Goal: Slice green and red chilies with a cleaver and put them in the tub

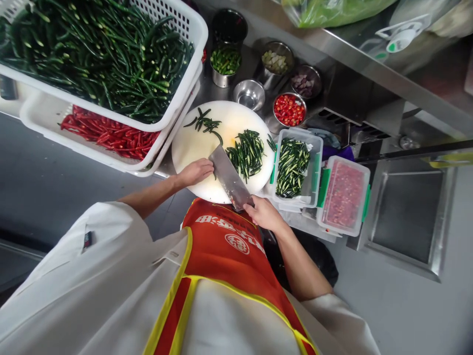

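Note:
In my right hand (264, 212) is the handle of a broad cleaver (231, 178), its blade slanting across the round white cutting board (192, 143). My left hand (195, 171) rests on the board with curled fingertips close against the blade. A bit of green chili (215, 175) shows at those fingertips; most of it is hidden. Right of the blade lies a pile of sliced green chilies (247, 154). Several whole green chilies (204, 121) lie at the board's far left.
Left, a white basket of green chilies (111, 59) sits above a basket of red chilies (111, 133). Behind the board stand metal bowls, one with chopped red chilies (289, 109). To the right are a plastic box of sliced green chilies (293, 167), a lidded box (343, 195) and a sink (406, 217).

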A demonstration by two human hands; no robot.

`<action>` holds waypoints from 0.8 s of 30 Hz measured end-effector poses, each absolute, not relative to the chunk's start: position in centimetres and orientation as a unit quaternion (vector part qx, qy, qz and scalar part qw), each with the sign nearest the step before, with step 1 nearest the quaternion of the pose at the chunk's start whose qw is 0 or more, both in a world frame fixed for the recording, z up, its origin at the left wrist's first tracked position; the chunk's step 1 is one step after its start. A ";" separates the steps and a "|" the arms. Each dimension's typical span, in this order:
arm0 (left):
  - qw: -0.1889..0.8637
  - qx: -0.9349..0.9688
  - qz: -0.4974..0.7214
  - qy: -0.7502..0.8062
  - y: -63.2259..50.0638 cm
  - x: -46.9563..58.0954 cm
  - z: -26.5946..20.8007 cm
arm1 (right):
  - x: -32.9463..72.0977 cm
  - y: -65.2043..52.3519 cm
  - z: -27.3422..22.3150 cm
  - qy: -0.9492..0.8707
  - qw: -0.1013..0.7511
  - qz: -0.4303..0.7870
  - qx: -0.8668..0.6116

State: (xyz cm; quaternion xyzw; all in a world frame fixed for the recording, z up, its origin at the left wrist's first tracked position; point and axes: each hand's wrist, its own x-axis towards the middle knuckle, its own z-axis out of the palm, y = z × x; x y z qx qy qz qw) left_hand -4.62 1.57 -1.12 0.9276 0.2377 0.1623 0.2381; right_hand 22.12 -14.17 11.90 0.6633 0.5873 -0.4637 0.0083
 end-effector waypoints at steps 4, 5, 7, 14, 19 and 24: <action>0.233 0.931 0.156 0.234 1.8 -4.8 -1.2 | 22.7 -13.5 12.5 0.607 0.035 -0.469 0.641; 0.233 0.931 0.156 0.234 1.8 -4.9 -1.2 | 22.4 -13.1 12.2 0.616 0.038 -0.463 0.636; 0.232 0.931 0.159 0.234 1.8 -4.9 -1.3 | 21.2 -12.2 11.1 0.633 0.036 -0.440 0.636; 0.243 0.932 0.168 0.210 2.9 -4.3 -0.4 | 18.8 -10.7 7.9 0.592 -0.020 -0.425 0.685; 0.224 0.865 0.223 0.389 8.6 -1.4 0.8 | 22.1 -13.7 9.7 0.555 -0.043 -0.431 0.710; 0.219 0.908 0.091 0.345 14.0 2.2 0.0 | 24.0 -16.0 11.4 0.604 -0.021 -0.453 0.656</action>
